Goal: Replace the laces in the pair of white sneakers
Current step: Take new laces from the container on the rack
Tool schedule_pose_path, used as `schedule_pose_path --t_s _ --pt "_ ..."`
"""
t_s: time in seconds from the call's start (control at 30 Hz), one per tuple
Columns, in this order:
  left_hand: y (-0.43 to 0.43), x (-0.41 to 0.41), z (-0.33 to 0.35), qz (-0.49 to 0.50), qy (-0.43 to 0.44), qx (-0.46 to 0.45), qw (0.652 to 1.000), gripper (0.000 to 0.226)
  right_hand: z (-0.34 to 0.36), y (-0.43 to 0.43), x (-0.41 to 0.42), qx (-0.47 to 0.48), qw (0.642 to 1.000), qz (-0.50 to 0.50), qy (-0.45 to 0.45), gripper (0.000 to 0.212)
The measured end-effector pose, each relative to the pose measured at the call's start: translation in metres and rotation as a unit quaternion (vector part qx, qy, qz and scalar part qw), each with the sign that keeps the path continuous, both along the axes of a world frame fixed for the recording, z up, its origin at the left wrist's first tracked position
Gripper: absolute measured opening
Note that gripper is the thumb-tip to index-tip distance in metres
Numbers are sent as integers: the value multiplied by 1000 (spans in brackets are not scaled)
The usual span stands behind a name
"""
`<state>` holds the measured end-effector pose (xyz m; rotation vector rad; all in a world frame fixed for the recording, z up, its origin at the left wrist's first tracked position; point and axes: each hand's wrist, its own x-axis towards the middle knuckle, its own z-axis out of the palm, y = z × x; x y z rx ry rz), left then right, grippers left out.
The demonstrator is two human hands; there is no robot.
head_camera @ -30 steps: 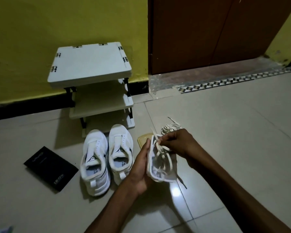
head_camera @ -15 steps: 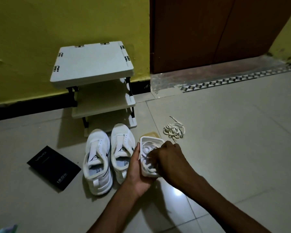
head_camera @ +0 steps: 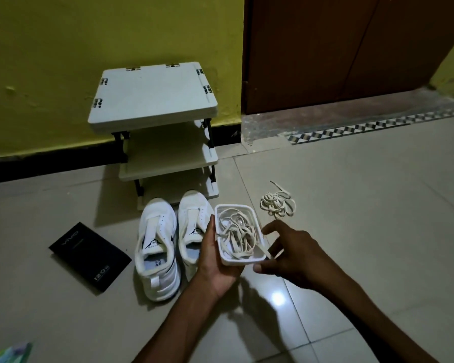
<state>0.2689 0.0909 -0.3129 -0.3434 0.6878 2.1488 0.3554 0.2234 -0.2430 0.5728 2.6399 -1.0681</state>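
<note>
- The tray (head_camera: pixel 237 207) is thin white plastic, rectangular with rounded corners. We see flat cream laces (head_camera: pixel 236 235) tangled inside it, with one end trailing over the rim.
- The left hand (head_camera: pixel 215 260) cups the tray from below, thumb along its side, in front of the shoe rack (head_camera: pixel 152 93) and toward its right.
- The right hand (head_camera: pixel 295 254) sits beside the tray, fingers loosely curled. We cannot tell whether they pinch the trailing end.
- The white sneakers (head_camera: pixel 157 224) stand side by side just before the rack, eyelets bare.
- A lace bundle (head_camera: pixel 277 203) lies on glossy tiles (head_camera: pixel 364 205) right of the rack.
</note>
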Motion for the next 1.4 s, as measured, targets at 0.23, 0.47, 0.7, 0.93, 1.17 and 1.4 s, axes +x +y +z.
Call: schedule_pose_path --t_s 0.23,0.47,0.7,0.93,1.17,1.4 --pt "-6 -9 -8 9 11 -28 1000 57 11 -3 -8 -122 982 -79 125 10" --pt "-2 3 -3 6 21 -21 1000 49 -7 -28 -33 36 987 18 156 29" --pt "0 2 -4 12 14 -63 998 48 -8 -41 -34 170 971 52 161 13" --pt "3 -6 -7 31 32 -53 998 51 -4 -30 -40 107 980 126 109 24" --pt "7 -5 2 16 34 -41 998 52 -5 -15 -48 21 971 68 226 15" --pt "-12 -19 0 24 41 -52 998 55 -77 34 -80 27 966 -191 171 27"
